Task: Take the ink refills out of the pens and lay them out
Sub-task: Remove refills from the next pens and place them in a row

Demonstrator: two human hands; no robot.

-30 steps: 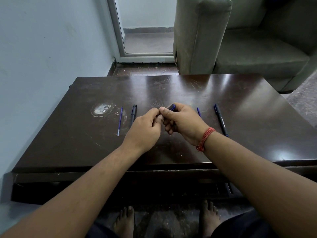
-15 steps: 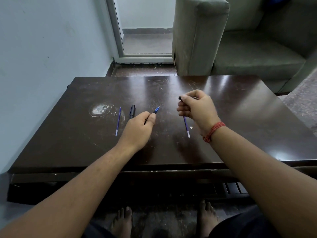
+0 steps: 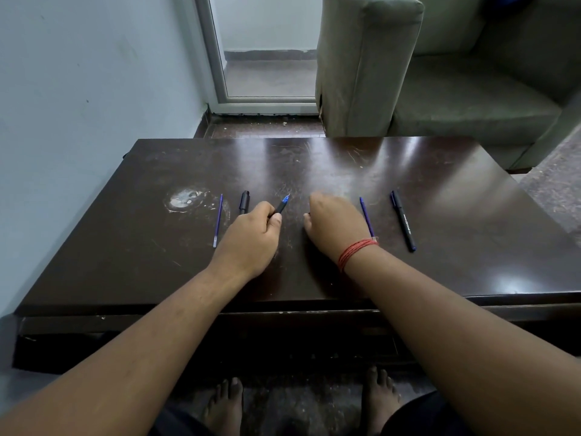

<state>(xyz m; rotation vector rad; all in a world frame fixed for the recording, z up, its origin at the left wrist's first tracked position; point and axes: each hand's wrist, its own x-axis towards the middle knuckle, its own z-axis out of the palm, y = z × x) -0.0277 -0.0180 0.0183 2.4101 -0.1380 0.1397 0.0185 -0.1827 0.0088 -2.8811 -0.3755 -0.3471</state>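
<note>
My left hand (image 3: 254,234) grips a black pen front piece (image 3: 281,206) whose blue tip points up and to the right. My right hand (image 3: 333,225) is lowered to the dark table (image 3: 440,247) with its fingers curled under, and whatever it holds is hidden. One blue refill (image 3: 218,220) lies to the left. A black pen barrel (image 3: 244,201) lies beside it, partly behind my left hand. Another blue refill (image 3: 367,218) lies just right of my right hand, and a long black pen (image 3: 403,220) lies further right.
A whitish round stain (image 3: 185,199) marks the table at the left. A grey sofa (image 3: 408,89) stands behind the table, with a wall on the left and a glass door at the back. My bare feet (image 3: 226,404) are under the front edge.
The hands pulled the pen apart, and the right one lifted a refill out. That hand has now dropped to the table and the refill is out of sight. The left hand keeps the front piece.
</note>
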